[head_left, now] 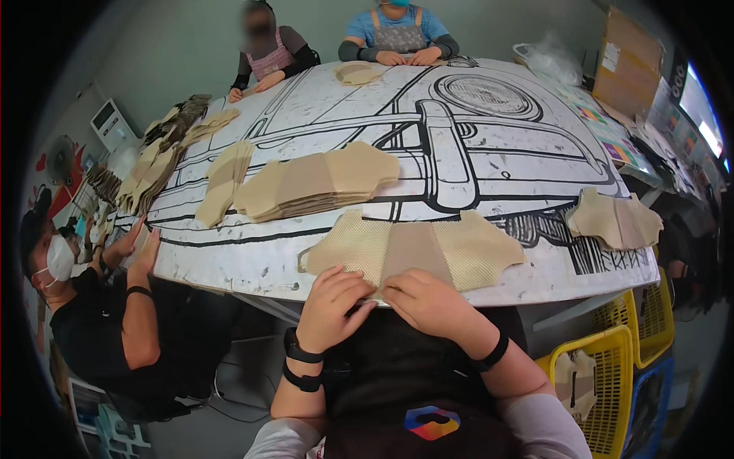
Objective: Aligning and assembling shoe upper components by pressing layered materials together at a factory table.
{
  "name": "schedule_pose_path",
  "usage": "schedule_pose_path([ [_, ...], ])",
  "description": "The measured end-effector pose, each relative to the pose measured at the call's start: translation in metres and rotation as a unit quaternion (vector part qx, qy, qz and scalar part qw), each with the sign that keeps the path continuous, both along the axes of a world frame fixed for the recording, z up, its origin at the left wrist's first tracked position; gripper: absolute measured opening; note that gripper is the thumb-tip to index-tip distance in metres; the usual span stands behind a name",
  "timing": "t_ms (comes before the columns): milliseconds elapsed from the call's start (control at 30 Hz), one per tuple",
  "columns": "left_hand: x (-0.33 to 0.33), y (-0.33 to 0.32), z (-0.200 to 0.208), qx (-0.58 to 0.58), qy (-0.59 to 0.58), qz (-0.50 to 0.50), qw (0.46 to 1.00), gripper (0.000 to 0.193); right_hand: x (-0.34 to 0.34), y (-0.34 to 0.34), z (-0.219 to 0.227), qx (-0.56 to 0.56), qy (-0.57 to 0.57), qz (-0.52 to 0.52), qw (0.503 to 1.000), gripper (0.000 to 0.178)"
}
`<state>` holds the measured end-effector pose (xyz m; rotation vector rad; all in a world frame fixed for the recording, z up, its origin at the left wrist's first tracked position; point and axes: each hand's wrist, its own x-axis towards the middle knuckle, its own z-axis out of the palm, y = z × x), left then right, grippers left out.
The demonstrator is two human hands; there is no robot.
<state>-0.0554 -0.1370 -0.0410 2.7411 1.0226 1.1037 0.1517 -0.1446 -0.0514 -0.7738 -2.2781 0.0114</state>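
A beige mesh fabric piece (485, 245) with a smooth tan strip down its middle lies flat at the table's near edge in front of me. My left hand (335, 302) and my right hand (430, 302) meet at its near edge, close to the strip. Both hands have their fingers curled in and pinch that edge. What the fingertips hold beneath the fabric is hidden. Just beyond lies a thick stack of like fabric pieces (313, 183), and a narrower stack (227, 183) sits to its left.
The table (527, 199) wears a white cover with black car line art. Another stack of pieces (615, 220) stands at right. Below it are yellow baskets (612, 382). More piles (157, 164) lie at far left. A masked co-worker (99, 306) sits left; two people are across.
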Motion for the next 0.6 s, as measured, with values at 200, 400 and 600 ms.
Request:
schedule_pose_path([
  [200,0.0018,-0.003,-0.007,-0.047,-0.015,0.005,0.999,0.026,-0.0014,-0.0021,-0.0021,-0.004,-0.016,-0.017,1.0,0.015],
  [400,0.0092,-0.0024,-0.0039,-0.048,-0.023,0.049,0.997,0.031,-0.005,-0.0011,-0.0051,0.029,-0.001,-0.052,0.998,0.014],
  [600,0.0089,-0.0018,0.0005,-0.091,-0.009,0.05,0.995,0.034,-0.0054,-0.0011,-0.0013,0.003,0.018,-0.058,0.998,0.012],
])
